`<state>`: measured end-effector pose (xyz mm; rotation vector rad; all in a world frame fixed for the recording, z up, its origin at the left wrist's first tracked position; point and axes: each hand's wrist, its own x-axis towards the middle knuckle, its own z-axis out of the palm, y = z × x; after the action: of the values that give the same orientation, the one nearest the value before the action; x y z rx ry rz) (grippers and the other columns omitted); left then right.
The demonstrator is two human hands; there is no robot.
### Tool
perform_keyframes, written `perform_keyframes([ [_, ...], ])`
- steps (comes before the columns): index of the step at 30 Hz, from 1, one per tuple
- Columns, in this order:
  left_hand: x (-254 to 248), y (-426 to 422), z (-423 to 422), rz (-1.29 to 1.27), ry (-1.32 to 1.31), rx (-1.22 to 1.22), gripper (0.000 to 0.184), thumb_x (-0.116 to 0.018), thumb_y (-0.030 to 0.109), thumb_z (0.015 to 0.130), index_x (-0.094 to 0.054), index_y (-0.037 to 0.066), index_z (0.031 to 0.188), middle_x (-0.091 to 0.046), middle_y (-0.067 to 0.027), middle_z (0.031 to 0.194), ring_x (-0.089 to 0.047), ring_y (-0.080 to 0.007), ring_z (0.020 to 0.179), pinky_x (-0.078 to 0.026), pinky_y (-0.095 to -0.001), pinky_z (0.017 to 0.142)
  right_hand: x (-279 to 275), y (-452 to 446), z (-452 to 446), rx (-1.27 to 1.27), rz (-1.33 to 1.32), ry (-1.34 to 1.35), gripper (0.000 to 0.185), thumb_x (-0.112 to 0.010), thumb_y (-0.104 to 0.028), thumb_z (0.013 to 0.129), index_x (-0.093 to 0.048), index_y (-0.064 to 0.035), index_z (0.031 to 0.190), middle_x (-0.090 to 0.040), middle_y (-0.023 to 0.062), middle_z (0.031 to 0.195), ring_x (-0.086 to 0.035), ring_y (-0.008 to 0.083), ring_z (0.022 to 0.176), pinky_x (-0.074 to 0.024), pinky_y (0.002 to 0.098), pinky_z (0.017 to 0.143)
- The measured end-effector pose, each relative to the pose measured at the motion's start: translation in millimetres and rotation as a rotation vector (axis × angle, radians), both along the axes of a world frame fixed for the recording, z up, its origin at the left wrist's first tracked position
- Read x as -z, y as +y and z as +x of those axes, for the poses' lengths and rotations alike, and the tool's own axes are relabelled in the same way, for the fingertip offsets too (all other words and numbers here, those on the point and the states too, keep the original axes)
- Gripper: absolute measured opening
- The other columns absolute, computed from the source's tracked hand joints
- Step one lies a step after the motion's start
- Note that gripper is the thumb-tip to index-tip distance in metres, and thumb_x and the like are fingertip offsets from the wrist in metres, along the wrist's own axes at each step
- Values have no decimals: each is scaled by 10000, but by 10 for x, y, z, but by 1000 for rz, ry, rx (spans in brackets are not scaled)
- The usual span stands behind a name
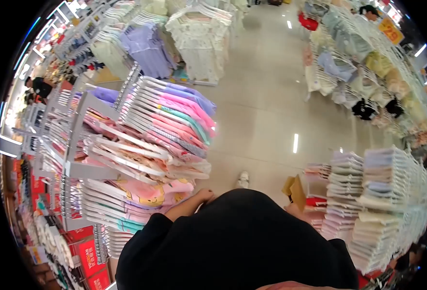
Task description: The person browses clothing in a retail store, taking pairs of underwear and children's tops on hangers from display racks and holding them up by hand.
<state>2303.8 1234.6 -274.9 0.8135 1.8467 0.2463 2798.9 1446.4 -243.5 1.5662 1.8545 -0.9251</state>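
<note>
Pink printed garment (158, 192), hung on the aisle side of a metal display rack (93, 170), toward the rack's near end. Just beside the garment's outer edge: left hand (206, 195), lowered; fingers too indistinct to tell whether spread, pressed together or pinching. Across the body in its black shirt (242, 237): right hand (293, 210), partly hidden, near an open cardboard box (296, 192); finger state and contact likewise impossible to tell. Farther along the same rack edge: bright pink garments (189, 110). Between facing racks: glossy tiled floor (259, 111), with white shoe (243, 180). At right: densely hung pale garments (380, 193). At upper right: orange price sign (391, 31).
</note>
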Motion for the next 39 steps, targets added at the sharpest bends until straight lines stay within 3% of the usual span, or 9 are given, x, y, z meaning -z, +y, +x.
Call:
perform_keyframes([
  [3, 600, 297, -265, -35, -26, -104, 319, -545, 222, 808, -706, 15, 988, -690, -218, 983, -666, -339, 942, -515, -407, 822, 174, 889, -404, -2, 115, 99, 489, -644, -390, 788, -679, 56, 987, -663, 275, 1015, -641, 401, 984, -502, 457, 847],
  [8, -635, 1356, -213, -106, 52, -191, 326, -510, 234, 829, -687, 23, 1002, -683, -225, 992, -665, -336, 937, -512, -433, 813, 45, 2135, -1195, -163, 165, 187, 437, -627, -384, 794, -686, 24, 941, -674, 258, 903, -662, 382, 888, -516, 438, 766],
  [18, -585, 2421, -375, 30, 216, -166, 361, -526, 297, 806, -697, 62, 1020, -673, -202, 1048, -636, -378, 989, -498, -436, 867, 59, 2959, -1851, -68, 144, 406, 460, -586, -437, 844, -680, 4, 750, -662, 181, 675, -659, 298, 656, -514, 398, 634],
  [22, 91, 2921, -999, -133, 163, 208, 410, -472, 345, 844, -700, 53, 1020, -661, -230, 1068, -622, -386, 1028, -485, -457, 895, 18, 2927, -1511, 35, 17, 404, 392, -611, -393, 828, -697, -15, 774, -675, 173, 698, -678, 286, 673, -527, 391, 666],
  [24, 139, 3193, -1217, 121, 246, 438, 453, -512, 403, 850, -709, 17, 981, -663, -240, 1053, -631, -391, 1005, -482, -469, 898, 1024, 2870, -872, 44, 64, 422, 407, -614, -408, 824, -685, -8, 798, -671, 203, 737, -660, 341, 683, -516, 410, 662],
  [30, 1101, 4508, -1686, -113, 195, 500, 415, -582, 395, 809, -719, 39, 973, -669, -225, 1055, -635, -374, 1004, -486, -457, 882, 115, 3472, -695, -77, 82, 164, 391, -630, -399, 819, -688, -13, 797, -676, 184, 740, -658, 314, 685, -507, 410, 647],
  [32, -82, 5172, -1576, -63, 218, 562, 379, -467, 255, 869, -670, 38, 1103, -642, -211, 1154, -599, -372, 1097, -466, -459, 952, -52, 3834, -809, -38, 103, 132, 386, -636, -396, 818, -688, -14, 797, -678, 178, 742, -657, 305, 685, -504, 409, 641],
  [34, 307, 5547, -1636, 8, 262, 411, 434, -414, 253, 896, -612, 39, 1216, -590, -219, 1246, -558, -376, 1159, -429, -456, 1007, -178, 4158, -1095, 105, 98, 156, 381, -641, -393, 816, -689, -16, 797, -680, 172, 743, -656, 296, 686, -501, 409, 636],
  [39, -613, 6374, -1576, 275, 65, 121, 364, -499, 269, 899, -610, 63, 1177, -659, -169, 1104, -611, -339, 1048, -481, -436, 906, -768, 5216, -1903, 295, 188, 230, 395, -612, -401, 867, -702, -17, 831, -688, 114, 756, -658, 194, 758, -490, 356, 701],
])
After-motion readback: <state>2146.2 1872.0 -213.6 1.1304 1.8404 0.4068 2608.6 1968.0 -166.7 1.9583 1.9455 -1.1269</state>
